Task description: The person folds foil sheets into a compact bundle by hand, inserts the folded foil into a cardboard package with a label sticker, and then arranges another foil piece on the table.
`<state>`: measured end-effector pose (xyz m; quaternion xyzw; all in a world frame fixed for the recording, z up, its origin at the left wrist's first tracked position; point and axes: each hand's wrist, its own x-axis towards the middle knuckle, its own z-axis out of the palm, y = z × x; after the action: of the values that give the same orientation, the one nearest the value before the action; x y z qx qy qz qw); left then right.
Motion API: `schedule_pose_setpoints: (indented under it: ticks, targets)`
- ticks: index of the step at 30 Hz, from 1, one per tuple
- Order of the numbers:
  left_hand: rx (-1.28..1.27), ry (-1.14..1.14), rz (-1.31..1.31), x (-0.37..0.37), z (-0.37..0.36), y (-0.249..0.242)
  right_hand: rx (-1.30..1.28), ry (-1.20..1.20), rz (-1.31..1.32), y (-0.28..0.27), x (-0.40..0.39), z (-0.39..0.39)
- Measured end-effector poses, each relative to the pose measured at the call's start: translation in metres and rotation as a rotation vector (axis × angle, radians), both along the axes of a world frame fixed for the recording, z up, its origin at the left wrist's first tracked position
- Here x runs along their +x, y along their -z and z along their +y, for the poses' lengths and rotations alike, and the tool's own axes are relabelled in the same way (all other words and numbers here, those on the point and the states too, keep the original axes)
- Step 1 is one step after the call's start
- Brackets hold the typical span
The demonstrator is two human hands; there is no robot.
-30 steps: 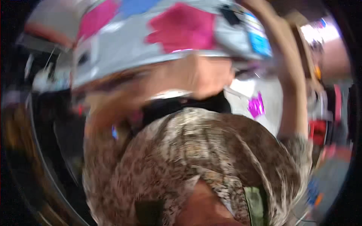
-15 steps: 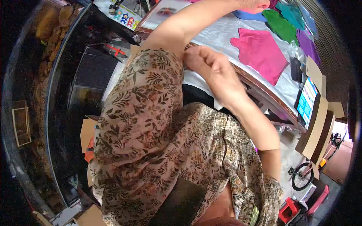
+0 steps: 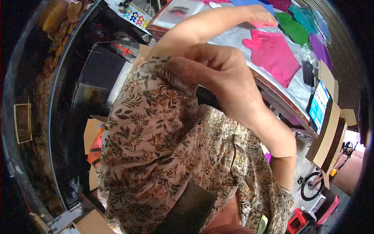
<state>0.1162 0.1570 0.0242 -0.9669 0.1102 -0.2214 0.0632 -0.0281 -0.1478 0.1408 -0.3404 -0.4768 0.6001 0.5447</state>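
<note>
My right hand [image 3: 230, 74] reaches across my chest from the right. Its thumb and fingers are closed on the rolled edge of my left shirt sleeve [image 3: 156, 72], just above the elbow; the edge is partly hidden by the fingers. The shirt has a leafy floral print and fills the lower middle. My left arm stretches bare across the top, and my left hand [image 3: 261, 17] is over the table near a pink cloth piece [image 3: 274, 54]. Its fingers are curled together, with a pink glow on them and nothing visible held.
The table [image 3: 290, 99] bears a clear covering, with green cloth [image 3: 292, 27], purple cloth [image 3: 321, 50] and a dark case [image 3: 308, 74] on it. At its right corner is a lit tablet [image 3: 319, 105] beside an open cardboard box [image 3: 328, 126]. A bicycle wheel [image 3: 312, 185] stands beyond.
My right hand has moved left and up onto the left sleeve's edge, which now sits higher and more bunched. My left hand has come down slightly towards the pink cloth.
</note>
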Motion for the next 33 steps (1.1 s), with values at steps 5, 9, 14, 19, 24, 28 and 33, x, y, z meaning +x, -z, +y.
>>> schedule_pose_setpoints:
  ticks: [5,9,14,19,24,28,33]
  targets:
    - [-0.032,0.046,0.059,0.003,-0.015,0.01,0.318,-0.09,-0.544,-0.029,-0.004,0.023]
    - [0.01,0.033,0.133,0.012,-0.018,0.023,0.718,0.103,-0.841,-0.036,-0.024,0.023]
    - [0.015,0.139,0.106,0.001,-0.027,0.005,1.205,0.45,-1.004,-0.023,-0.03,0.012]
    - [-0.051,0.105,-0.044,-0.007,0.019,-0.03,1.194,0.484,-0.637,0.045,-0.008,-0.008]
    - [-0.216,-0.201,-0.206,-0.036,0.012,-0.101,1.011,0.163,-0.998,0.128,0.077,-0.045]
    - [-0.52,-0.337,-0.063,-0.056,0.018,-0.068,0.653,0.53,-1.305,0.101,0.169,-0.049]
    - [-0.645,-0.436,0.063,-0.072,-0.015,-0.005,0.426,0.64,-1.669,0.119,0.265,-0.025]
